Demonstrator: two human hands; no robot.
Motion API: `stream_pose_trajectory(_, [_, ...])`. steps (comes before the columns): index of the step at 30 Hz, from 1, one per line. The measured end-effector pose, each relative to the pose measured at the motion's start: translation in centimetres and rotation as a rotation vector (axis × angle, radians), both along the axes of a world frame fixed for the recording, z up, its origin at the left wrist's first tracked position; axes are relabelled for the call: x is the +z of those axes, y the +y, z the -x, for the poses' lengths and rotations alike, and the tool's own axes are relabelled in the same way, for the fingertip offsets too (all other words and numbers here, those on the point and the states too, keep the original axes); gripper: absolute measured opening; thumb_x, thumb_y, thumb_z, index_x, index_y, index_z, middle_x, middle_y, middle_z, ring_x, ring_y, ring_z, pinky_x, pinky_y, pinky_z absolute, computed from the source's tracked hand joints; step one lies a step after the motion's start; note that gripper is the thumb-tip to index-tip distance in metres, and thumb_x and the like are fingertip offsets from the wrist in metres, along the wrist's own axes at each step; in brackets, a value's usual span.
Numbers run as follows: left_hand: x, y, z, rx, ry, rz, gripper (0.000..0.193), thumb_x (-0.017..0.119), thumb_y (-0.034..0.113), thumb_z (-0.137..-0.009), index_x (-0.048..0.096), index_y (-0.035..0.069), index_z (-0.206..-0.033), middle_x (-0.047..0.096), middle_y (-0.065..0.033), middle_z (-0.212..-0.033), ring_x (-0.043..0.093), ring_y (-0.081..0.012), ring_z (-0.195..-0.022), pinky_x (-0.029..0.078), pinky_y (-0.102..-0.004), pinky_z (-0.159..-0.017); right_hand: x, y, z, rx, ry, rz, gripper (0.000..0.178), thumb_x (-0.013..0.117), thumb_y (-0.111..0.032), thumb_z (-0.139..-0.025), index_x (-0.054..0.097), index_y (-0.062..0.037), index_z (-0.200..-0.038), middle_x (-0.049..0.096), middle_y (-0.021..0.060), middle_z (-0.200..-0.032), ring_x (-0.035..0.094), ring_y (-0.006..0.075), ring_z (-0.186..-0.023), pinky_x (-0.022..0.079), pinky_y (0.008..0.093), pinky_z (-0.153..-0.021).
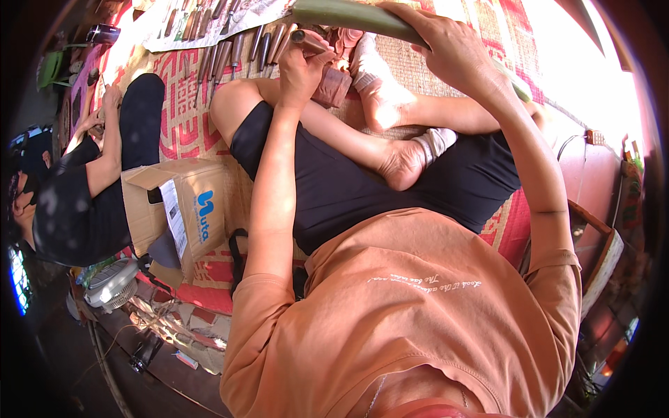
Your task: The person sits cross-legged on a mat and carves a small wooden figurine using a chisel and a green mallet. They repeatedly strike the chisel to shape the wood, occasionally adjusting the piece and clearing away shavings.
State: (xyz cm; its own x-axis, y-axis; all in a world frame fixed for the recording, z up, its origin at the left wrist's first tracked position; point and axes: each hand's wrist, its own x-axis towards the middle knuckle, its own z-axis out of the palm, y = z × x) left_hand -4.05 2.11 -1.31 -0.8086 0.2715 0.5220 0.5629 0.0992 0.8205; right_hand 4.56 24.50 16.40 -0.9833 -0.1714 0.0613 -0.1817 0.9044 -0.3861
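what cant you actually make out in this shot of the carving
- Head view: the tool tip in the left hand is hidden by the fingers and the reddish wood block.
- The long green piece under the right hand is cut off by the top edge.
- The row of tools on the mat is too small to tell apart.

Left hand (303,66) gripping wooden-handled tool (310,42) over carved block (332,86), right hand (446,45) on green stalk (348,15)

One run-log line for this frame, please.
left hand: grips chisel on wood block | right hand: holds green mallet | seated on mat
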Motion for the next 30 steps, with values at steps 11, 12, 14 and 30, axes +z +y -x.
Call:
stream_pose_trajectory(11, [0.2,-0.3,0.3,-0.011,0.099,0.043,0.026,0.075,0.009,-0.078,0.055,0.003,-0.093,0.067,-0.0058,-0.079,0.069,-0.0193,-0.074,0.054,-0.0283,-0.063,0.2,-0.3,-0.5,0.007,-0.012,-0.032,0.059,0.046,0.003,-0.076,0.049,-0.0128,-0.133,0.065,0.022,-0.1,0.064,0.0373,-0.091,0.048,0.0453,-0.076])
stream_pose_trajectory(12, [0.2,-0.2,0.2,-0.018,0.099,0.063,0.026,0.075,0.009,-0.078,0.055,0.003,-0.093,0.067,-0.0059,-0.079,0.069,-0.0195,-0.074,0.054,-0.0284,-0.063,0.2,-0.3,-0.5,0.008,-0.008,-0.023,0.059,0.046,0.004,-0.076,0.049,-0.0128,-0.133,0.065,0.0219,-0.101,0.064,0.0374,-0.091,0.048,0.0454,-0.076])
stream_pose_trajectory(14, [0.7,-0.1,-0.3,-0.025,0.045,0.094,0.022,0.072,0.006,-0.081,0.056,0.001,-0.095,0.068,-0.0064,-0.085,0.069,-0.0167,-0.079,0.055,-0.0277,-0.071,0.2,-0.4,-0.6,0.003,-0.009,-0.018,0.059,0.045,0.004,-0.076,0.049,-0.0125,-0.133,0.065,0.0219,-0.102,0.063,0.0377,-0.092,0.048,0.0456,-0.077])
stream_pose_trajectory(30, [1.2,0.0,-0.8,-0.014,0.004,0.146,0.024,0.072,0.009,-0.082,0.055,0.002,-0.098,0.068,-0.0069,-0.088,0.069,-0.0164,-0.083,0.056,-0.0279,-0.074,0.2,-0.5,-0.7,0.005,0.024,-0.008,0.057,0.046,0.003,-0.077,0.05,-0.0128,-0.131,0.064,0.0206,-0.104,0.064,0.0375,-0.091,0.049,0.0453,-0.075])
